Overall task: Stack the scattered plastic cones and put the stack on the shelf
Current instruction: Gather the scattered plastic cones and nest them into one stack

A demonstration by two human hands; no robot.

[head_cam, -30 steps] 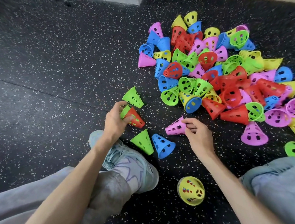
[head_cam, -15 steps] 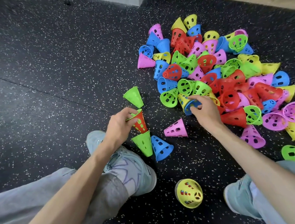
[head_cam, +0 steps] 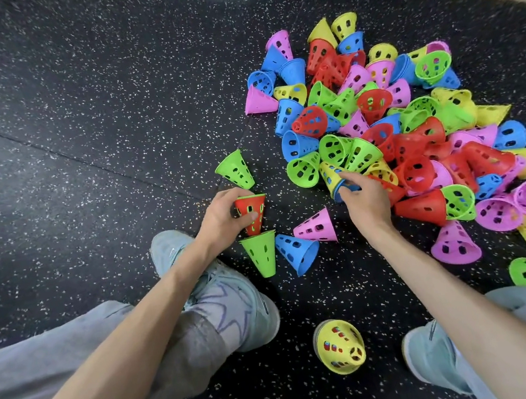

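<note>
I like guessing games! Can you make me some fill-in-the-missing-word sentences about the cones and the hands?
1. The left hand grips a ____ cone with a green one nested inside.
2. The right hand reaches into the ____ of cones.
3. The cone lying alone between the two shoes is ____.
4. The pink cone by the right wrist lies on the ____.

Missing words: red; pile; yellow; floor

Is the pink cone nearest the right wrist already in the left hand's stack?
No. The pink cone lies on the floor, apart from the left hand, which grips a red cone.
</note>
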